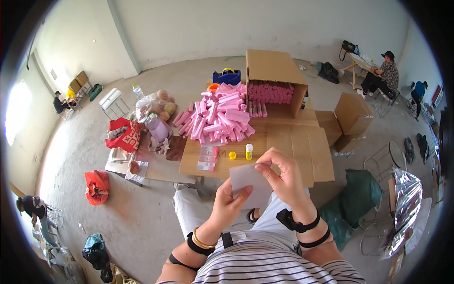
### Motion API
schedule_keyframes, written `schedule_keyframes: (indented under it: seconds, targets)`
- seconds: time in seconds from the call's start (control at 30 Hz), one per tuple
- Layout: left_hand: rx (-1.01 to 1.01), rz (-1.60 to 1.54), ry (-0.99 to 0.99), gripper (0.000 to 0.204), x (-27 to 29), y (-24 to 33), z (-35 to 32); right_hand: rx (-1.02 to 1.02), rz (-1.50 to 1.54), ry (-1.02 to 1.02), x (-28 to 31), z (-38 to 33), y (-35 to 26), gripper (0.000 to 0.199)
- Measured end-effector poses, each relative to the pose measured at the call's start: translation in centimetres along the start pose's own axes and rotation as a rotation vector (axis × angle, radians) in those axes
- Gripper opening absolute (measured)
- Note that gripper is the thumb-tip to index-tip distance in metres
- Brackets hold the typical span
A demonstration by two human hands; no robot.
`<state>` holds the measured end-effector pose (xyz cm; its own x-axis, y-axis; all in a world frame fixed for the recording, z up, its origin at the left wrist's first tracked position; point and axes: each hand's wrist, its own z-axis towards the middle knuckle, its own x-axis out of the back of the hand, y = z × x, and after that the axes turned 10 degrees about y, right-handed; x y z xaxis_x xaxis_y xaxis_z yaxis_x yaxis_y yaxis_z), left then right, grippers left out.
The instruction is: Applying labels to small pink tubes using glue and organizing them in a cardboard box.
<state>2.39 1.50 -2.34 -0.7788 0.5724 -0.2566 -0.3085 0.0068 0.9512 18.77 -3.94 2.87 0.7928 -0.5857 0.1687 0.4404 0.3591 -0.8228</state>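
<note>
- Left hand (230,201): coming up from lower edge, thumb & fingers pinching the lower-left edge of a flat pale-grey rectangular card sheet (249,182); gold bangle & black strap showing on the wrist.
- Right hand (283,176): fingers curling over the sheet's upper-right corner, thumb pressing vs. fingertips, gripping it; black strap on the wrist.
- Sheet: being held in mid-air betw. both hands, above the lap, just in front of the low brown cardboard-topped table (283,142).
- On table: heap of pink cylindrical paper-wrapped rolls (220,117); small yellow-capped white bottle (248,151) standing upright w/ a loose yellow cap (232,155) beside it; stack of small pink-and-white printed packets (208,158).
- Behind the heap: open brown cardboard box lying on its side (274,80), more pink rolls stacked inside.
- Floor, right: dark-green crumpled bag (359,194).
</note>
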Motion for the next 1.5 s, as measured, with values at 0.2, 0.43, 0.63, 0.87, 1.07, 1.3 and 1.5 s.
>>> schedule_keyframes:
  seconds: [0.2,0.43,0.63,0.87,1.07,1.3,1.5]
  targets:
    - [0.018,0.000,-0.011,0.028,-0.2,0.4,0.0,0.002,0.001,0.009,0.1,0.2,0.0,0.011]
    - [0.006,-0.056,-0.001,0.034,-0.5,0.6,0.0,0.014,0.038,0.027,-0.1,0.2,0.0,0.010]
    - [0.007,-0.069,-0.013,0.037,-0.6,0.7,0.2,0.005,0.035,0.042,0.0,0.2,-0.1,0.010]
    - [0.018,-0.063,-0.029,0.038,-0.5,0.7,0.1,0.019,0.043,0.055,-0.1,0.4,0.2,0.012]
    - [0.071,-0.168,0.037,0.039,-0.3,0.8,0.3,-0.010,0.056,0.160,0.3,0.3,-0.2,0.011]
    - [0.078,-0.209,0.052,0.040,-0.1,1.1,0.5,0.172,-0.163,0.086,0.6,-0.2,-0.7,0.016]
    - [0.057,-0.149,0.040,0.040,0.0,0.8,0.1,0.077,-0.167,0.054,0.3,-0.3,-0.9,0.013]
